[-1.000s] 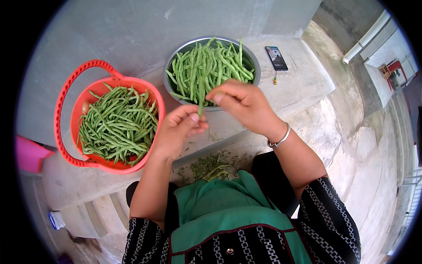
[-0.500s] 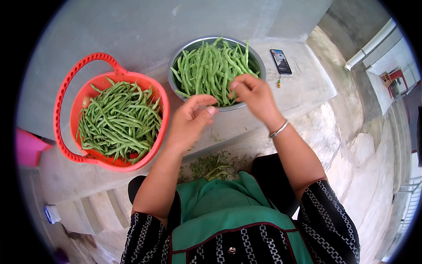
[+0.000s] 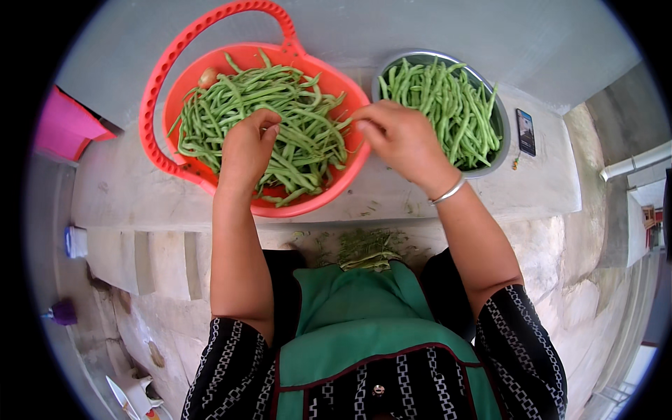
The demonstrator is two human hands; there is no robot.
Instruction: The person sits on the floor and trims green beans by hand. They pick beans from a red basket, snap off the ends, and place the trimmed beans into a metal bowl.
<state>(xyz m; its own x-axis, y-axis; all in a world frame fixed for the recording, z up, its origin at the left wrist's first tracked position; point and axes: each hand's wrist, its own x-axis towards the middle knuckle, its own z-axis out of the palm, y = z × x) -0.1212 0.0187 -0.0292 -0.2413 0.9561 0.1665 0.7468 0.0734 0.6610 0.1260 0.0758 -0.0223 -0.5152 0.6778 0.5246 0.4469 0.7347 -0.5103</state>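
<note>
Over the orange basket (image 3: 162, 105) on the tabletop (image 3: 420, 199), left hand (image 3: 246, 148) rests curled on the green beans (image 3: 294, 129); right hand (image 3: 399, 136) pinches one bean's tip at the basket's right rim. Beans judged light, slender, snap-prone: grip near an end.

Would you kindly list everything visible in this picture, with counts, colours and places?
Orange plastic basket with loop handle: one, on the grey ledge, left.
Long green beans: many, heaped in the basket.
Round metal bowl: one, silver, on the ledge, right of the basket.
Green beans in the bowl: many.
Dark flat phone: one, on the ledge, right of the bowl.
Green bean trimmings: a small pile, below the ledge edge, by the lap.
Pink box-like thing: one, far left.
Silver bangle: one, right wrist.
Green apron: one, over a black patterned top.
Left hand: in the basket, on the beans.
Right hand: pinching a bean at the basket's right rim.
</note>
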